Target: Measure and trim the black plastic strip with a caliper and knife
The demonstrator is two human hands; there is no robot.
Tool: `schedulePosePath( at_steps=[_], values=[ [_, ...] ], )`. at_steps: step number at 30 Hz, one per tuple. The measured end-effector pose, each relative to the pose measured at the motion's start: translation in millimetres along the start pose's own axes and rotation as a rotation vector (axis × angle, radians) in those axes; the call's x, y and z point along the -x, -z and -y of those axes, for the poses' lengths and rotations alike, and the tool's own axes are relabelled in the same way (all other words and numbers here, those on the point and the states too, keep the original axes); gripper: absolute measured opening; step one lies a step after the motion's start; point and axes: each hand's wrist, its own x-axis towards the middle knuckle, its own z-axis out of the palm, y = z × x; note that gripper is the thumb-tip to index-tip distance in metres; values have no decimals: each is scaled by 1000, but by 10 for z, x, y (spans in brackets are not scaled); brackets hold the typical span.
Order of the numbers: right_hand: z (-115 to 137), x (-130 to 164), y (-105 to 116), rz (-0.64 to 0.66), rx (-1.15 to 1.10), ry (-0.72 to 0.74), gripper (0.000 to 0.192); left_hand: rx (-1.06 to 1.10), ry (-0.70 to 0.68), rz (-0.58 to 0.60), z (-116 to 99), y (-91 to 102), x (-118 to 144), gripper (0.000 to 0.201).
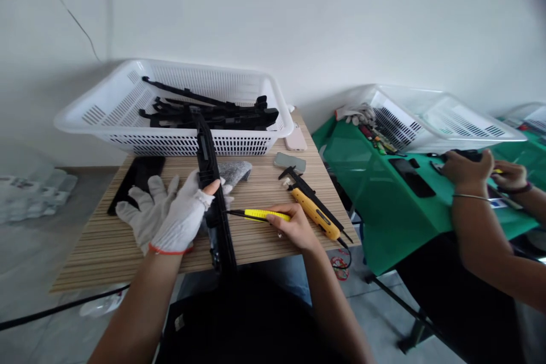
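Note:
My left hand (187,207), in a white knit glove with the thumb bare, is closed around a long black plastic part (208,151). The part stands lengthwise before me, its far end over the basket rim and its near end by my lap. In my bare right hand (294,226) is a slim yellow utility knife (256,214), whose dark tip points left and meets the part's right edge. A loose white glove (147,210) lies by my left wrist. Behind the part is a grey cloth-like piece (236,170), partly hidden.
A white basket (170,139) with several black parts (213,114) stands at the back. On the right lie a caliper (318,200), a yellow corded tool (315,213) and two phone-like items (290,162). A co-worker's arms (473,199) are at a green table (367,205).

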Motion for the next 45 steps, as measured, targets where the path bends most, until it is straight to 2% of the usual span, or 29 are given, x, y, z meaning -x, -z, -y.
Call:
schedulePosePath(
  at_steps=[5,7,8,10,13,16,20,24,26,30,34,35,37,39,42,45],
  values=[
    [-40,-10,-121,27,-3,42,47,136,147,-296,173,-50,-52,53],
    [-64,-23,-175,-18,-3,75,47,171,149,-474,207,-51,-67,60],
    [-76,-29,-197,-55,-4,92,47,206,149,-514,202,-44,-74,64],
    [-90,-39,-222,-84,2,118,46,309,151,-461,143,-14,-95,61],
    [-87,-53,-220,-25,24,124,43,460,144,-303,-49,66,-181,38],
    [-67,-73,-205,-45,-11,114,44,641,128,-298,-289,151,-329,31],
    [-33,-112,-209,92,-37,67,43,771,110,-341,-588,227,-486,29],
    [8,-188,-213,51,-29,85,45,870,139,-324,-813,307,-535,18],
    [36,-246,-186,87,3,105,46,834,150,-318,-878,352,-549,12],
    [117,-381,-66,-22,26,184,53,777,181,-339,-908,367,-596,11],
    [239,-491,63,169,104,197,48,833,122,-377,-830,279,-649,12],
    [279,-518,92,142,122,217,47,854,101,-389,-808,257,-659,12],
    [377,-584,157,-44,115,300,46,885,51,-390,-785,224,-672,16],
    [490,-672,247,-220,71,394,47,879,7,-343,-811,204,-677,21],
    [630,-825,421,-270,74,466,48,796,-16,-207,-930,177,-688,19],
    [660,-933,565,-298,119,460,49,718,-30,-68,-1053,155,-720,23]
  ],
)
